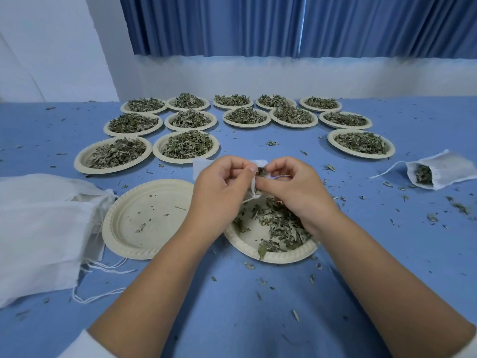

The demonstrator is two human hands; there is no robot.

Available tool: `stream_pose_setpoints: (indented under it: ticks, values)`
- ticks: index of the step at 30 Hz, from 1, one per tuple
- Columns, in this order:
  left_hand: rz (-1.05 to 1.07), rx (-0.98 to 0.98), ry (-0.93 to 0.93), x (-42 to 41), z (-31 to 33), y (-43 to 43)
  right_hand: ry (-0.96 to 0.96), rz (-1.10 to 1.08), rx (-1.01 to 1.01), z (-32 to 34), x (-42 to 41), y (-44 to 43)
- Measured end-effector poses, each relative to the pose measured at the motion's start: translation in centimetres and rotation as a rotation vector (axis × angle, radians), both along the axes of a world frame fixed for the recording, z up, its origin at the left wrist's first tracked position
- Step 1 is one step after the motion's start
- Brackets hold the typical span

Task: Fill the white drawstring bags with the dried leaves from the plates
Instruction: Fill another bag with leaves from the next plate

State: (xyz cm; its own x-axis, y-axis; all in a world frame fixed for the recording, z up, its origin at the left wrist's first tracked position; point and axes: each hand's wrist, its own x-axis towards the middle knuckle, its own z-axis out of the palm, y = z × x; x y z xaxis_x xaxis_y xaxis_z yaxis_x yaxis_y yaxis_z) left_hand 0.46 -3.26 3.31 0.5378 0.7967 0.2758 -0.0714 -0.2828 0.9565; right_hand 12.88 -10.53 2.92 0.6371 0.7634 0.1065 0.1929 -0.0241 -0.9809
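Observation:
My left hand (pixel 222 187) and my right hand (pixel 291 187) both pinch the mouth of a small white drawstring bag (pixel 204 165), held above a cream plate (pixel 268 251) that carries a thin heap of dried leaves (pixel 278 223). Dark leaves show in the bag's opening between my fingers. Most of the bag is hidden behind my hands. To the left stands a nearly bare cream plate (pixel 144 218) with a few crumbs.
Several plates heaped with dried leaves (pixel 188 144) stand in rows across the far half of the blue table (pixel 232 306). A pile of flat white bags (pixel 44 228) lies at the left. A filled bag (pixel 438 173) lies open at the right. Leaf bits are scattered about.

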Motion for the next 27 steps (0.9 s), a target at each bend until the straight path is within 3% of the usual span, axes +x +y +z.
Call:
stream_pose_setpoints:
  ticks: [6,9,18,27]
  values:
    - [-0.142,-0.056,-0.037,-0.1,0.3,-0.2,0.292,0.219,-0.042,0.2,0.3,0.1]
    - [-0.182,-0.039,-0.019,0.0,0.3,-0.5,0.23,0.224,-0.047,0.0,0.2,0.3]
    - [-0.154,-0.028,0.006,-0.1,0.4,-1.0,-0.114,-0.06,-0.137,-0.7,-0.1,0.8]
    - [0.065,-0.042,-0.036,0.0,0.3,0.1,0.368,0.266,-0.071,0.9,1.3,0.0]
